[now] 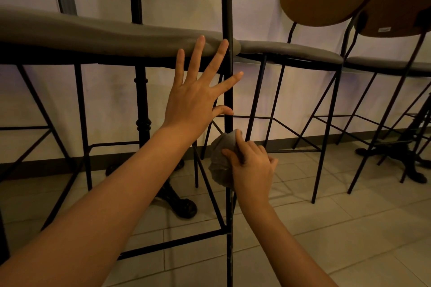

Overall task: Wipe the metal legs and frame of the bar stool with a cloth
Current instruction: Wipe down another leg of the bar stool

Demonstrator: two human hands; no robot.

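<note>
Against the near black metal leg (229, 105) of the bar stool, the fingers (229, 154) of the right hand (250, 165) are curled shut around a crumpled grey cloth (220, 161), pressing it onto the tube just above the point where the thin black footrest rail (211, 184) runs toward it. The cloth wraps the leg's left side; the knuckles sit to its right. Higher up the same leg, the left hand (193, 100) is spread wide and holds nothing, its fingers (198, 56) fanned in front of the grey padded seat (116, 35) and the thumb tip reaching the leg; whether the palm actually bears on anything I cannot tell.

The leg's long axis runs near vertical, from above the seat down to the pale tiled floor (326, 228), so the cloth will likely travel along it, up or down. The right hand is the working one and the nearer to the unwiped lower stretch. Other stools (326, 30) stand beyond the leg, to its right.
</note>
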